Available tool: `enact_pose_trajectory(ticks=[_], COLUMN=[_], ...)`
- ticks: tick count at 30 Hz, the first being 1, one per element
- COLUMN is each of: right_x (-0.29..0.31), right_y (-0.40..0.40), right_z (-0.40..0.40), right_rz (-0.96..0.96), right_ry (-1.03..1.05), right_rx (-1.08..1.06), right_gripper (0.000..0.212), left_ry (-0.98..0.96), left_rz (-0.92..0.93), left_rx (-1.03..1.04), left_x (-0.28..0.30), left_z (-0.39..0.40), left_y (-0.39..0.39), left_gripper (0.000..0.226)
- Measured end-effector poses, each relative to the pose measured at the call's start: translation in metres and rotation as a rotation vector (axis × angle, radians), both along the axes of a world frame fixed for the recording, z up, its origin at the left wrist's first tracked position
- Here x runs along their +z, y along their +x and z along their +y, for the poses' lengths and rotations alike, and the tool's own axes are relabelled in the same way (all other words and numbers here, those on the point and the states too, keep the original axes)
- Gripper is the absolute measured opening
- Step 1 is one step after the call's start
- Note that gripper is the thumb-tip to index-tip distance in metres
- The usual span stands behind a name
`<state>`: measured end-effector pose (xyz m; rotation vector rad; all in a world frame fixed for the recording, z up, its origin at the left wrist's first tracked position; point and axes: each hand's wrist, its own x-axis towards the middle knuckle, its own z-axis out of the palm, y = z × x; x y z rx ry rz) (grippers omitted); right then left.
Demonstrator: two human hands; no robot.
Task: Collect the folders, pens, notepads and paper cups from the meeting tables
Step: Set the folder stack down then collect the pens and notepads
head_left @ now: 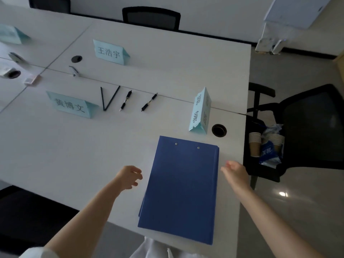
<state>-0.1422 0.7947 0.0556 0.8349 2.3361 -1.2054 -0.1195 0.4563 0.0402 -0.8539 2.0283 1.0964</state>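
A stack of blue folders (181, 189) lies on the white meeting table (74, 149) near its front right corner, slightly overhanging the front edge. My left hand (129, 176) hovers just left of the stack, fingers apart and empty. My right hand (235, 173) hovers just right of it, also open and empty. Farther back lie two black pens (125, 100) (149, 102) and two thin black pencils (108, 98) forming a V. Stacked paper cups (254, 144) rest on a black chair (307, 131) to the right of the table.
Three light blue name cards (71, 104) (110, 52) (200, 112) stand on the table. A round cable hole (219, 130) sits behind the folders. A blue-white bag (270, 149) lies by the cups. More chairs (151, 18) stand behind the table.
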Motion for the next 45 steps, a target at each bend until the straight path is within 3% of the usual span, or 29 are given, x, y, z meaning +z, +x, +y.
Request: enact_pose_trajectory(ticks=[6, 14, 23, 26, 33, 36, 41, 43, 45], right_x=[0.041, 0.046, -0.021, -0.046, -0.099, -0.100, -0.086, -0.078, -0.069], right_y=[-0.057, -0.159, -0.284, -0.313, -0.358, -0.363, -0.368, -0.372, -0.377], right_z=[-0.042, -0.146, -0.255, -0.280, -0.314, -0.321, -0.351, -0.377, -0.407], right_rz=[0.063, 0.073, -0.085, -0.120, -0.115, -0.128, -0.058, 0.036, 0.071], right_ry=[-0.066, -0.149, -0.324, -0.233, 0.213, 0.348, 0.459, 0.312, 0.139], right_rx=[0.137, 0.294, 0.063, 0.046, 0.218, 0.279, 0.459, 0.473, 0.452], right_gripper=[0.048, 0.040, 0.006, 0.003, 0.040, 0.038, 0.025, 0.023, 0.019], left_ry=[0.037, -0.026, -0.383, -0.448, -0.515, -0.509, -0.410, -0.380, -0.315], left_rz=[0.119, 0.236, 0.433, 0.449, 0.403, 0.405, 0.477, 0.462, 0.366], left_rx=[0.043, 0.010, -0.368, -0.373, -0.357, -0.385, -0.270, -0.064, 0.082], left_x=[0.020, 0.018, -0.035, -0.054, -0.091, -0.095, -0.063, -0.048, -0.045], left_z=[-0.032, -0.089, -0.147, -0.155, -0.156, -0.149, -0.172, -0.198, -0.222], left_y=[-0.036, -0.140, -0.278, -0.309, -0.353, -0.352, -0.352, -0.364, -0.379], left_gripper=[0.015, 0.016, 0.025, 0.028, 0.027, 0.025, 0.018, 0.012, 0.024])
